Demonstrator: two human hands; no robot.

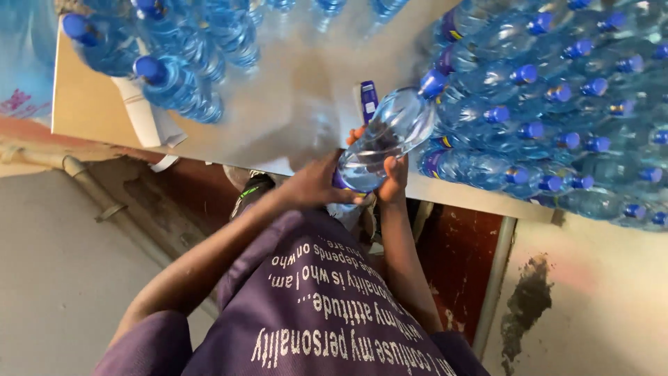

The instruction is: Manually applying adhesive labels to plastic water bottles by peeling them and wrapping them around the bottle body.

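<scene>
Over the table edge (209,150) you are gripping the clear bottle (386,136) with both hands, left hand (316,184) and right hand (393,177) wrapped round its base (blue cap (433,83) pointing up-right, away from you).

Both hands grip one clear plastic water bottle (386,139) with a blue cap, held tilted over the near edge of the pale surface (292,104). The left hand (316,184) clasps its base; the right hand (393,177) supports it from beneath. A blue label strip (369,99) sticks up just beside the bottle. Capped bottles crowd the surface on both sides: one cluster (557,104) to the bottle's right, another (174,63) well to its left.
</scene>
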